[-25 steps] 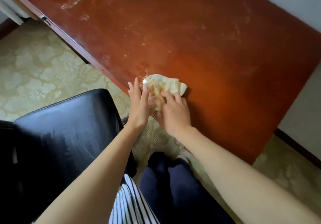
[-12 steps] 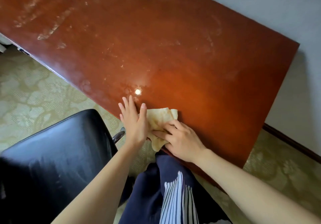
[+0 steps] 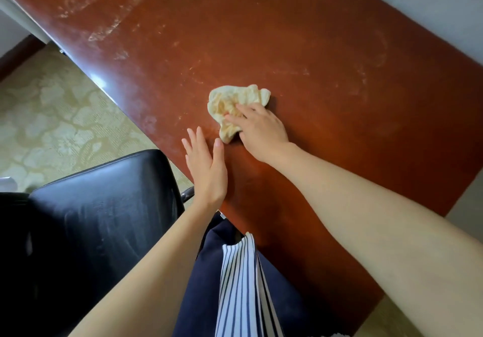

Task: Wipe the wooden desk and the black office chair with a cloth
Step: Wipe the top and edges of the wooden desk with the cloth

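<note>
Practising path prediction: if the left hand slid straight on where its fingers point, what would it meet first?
The left hand would likely meet only bare desk; the cloth lies right of its path.

no readable text, labels, numbers, signs
</note>
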Tool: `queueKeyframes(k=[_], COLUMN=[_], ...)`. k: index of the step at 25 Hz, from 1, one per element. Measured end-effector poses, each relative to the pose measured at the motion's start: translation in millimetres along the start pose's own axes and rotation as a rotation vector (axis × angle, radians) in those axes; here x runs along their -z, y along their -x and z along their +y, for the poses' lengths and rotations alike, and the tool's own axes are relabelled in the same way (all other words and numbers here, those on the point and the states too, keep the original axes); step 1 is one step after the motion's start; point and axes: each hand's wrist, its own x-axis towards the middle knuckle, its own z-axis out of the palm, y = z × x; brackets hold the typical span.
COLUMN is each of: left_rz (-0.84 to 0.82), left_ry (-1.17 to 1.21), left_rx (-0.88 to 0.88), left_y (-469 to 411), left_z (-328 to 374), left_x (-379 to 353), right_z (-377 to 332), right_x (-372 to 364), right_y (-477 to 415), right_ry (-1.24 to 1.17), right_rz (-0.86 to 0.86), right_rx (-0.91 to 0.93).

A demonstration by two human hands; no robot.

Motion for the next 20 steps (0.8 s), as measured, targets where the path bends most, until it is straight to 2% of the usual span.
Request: queueKeyframes(k=[5,12,16,20], left_rz=[0.026,-0.054,-0.086,-0.110], left_ry=[0.007,0.033,0.050,0.002], left_rx=[-0.047,-0.096,-0.068,-0.053], left_y=[-20.2,-24.4,-17.0,-16.7], left_z=[5.2,21.1,29.6,29.4], left_x=[4.5,-16.2,-31.3,-38.2], right_z=[-15.7,-3.1,30.1,64.0], right_x=[-3.1,-2.9,-14.8,-10.0], right_y=[-25.1,45.0,107.8,114.4], right_ry=[-0.058,-0.207,-0.065,0.015], right_rz=[0.014,0.027,0.006,-0.026], right_rx=[-0.093,-0.019,0.184,0.316])
